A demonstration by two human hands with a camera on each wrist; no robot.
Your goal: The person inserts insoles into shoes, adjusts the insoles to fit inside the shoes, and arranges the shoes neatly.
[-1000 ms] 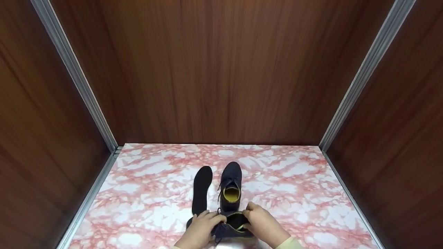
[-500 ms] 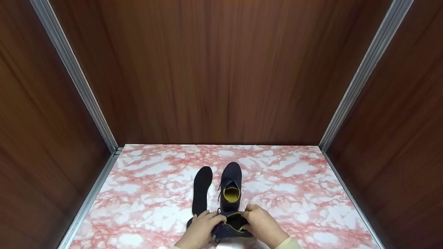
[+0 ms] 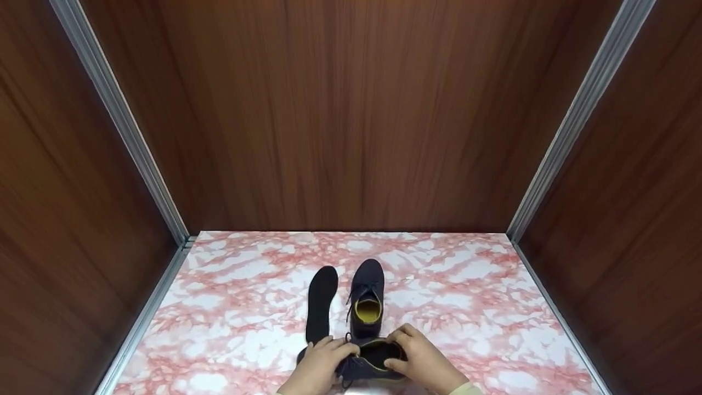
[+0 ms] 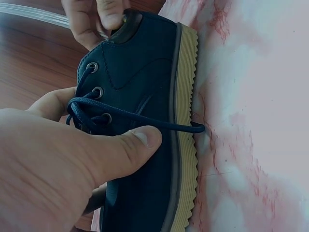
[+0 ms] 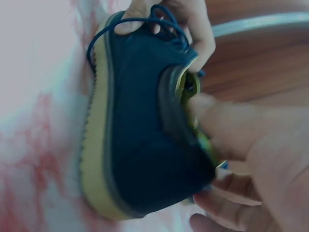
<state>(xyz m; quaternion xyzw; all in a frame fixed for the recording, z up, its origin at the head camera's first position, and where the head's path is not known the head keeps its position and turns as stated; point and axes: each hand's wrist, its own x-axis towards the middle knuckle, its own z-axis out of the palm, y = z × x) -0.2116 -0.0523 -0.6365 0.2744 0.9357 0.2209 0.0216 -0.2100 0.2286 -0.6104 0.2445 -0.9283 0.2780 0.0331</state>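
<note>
A dark navy lace-up shoe (image 3: 373, 372) lies sideways at the front, toe to the left, its sole on the surface. My left hand (image 3: 317, 365) grips its front part, thumb on the near side by the laces in the left wrist view. At the heel end, my right hand (image 3: 425, 359) holds the collar, with the thumb at the opening and fingers around the far side of the heel (image 5: 140, 159). The inside looks dark in the head view, while yellow lining shows at the rim in the right wrist view.
Just beyond stands a matching shoe (image 3: 368, 277), toe pointing away, with yellow lining. To its left a black insole (image 3: 322, 299) lies flat on the red-and-white marbled surface (image 3: 230, 318). Brown wood-grain panels (image 3: 351, 120) with metal corner rails enclose three sides.
My right thumb and fingers have shifted and spread a little at the heel opening, and the inside shows more fully. The left hand keeps its grip.
</note>
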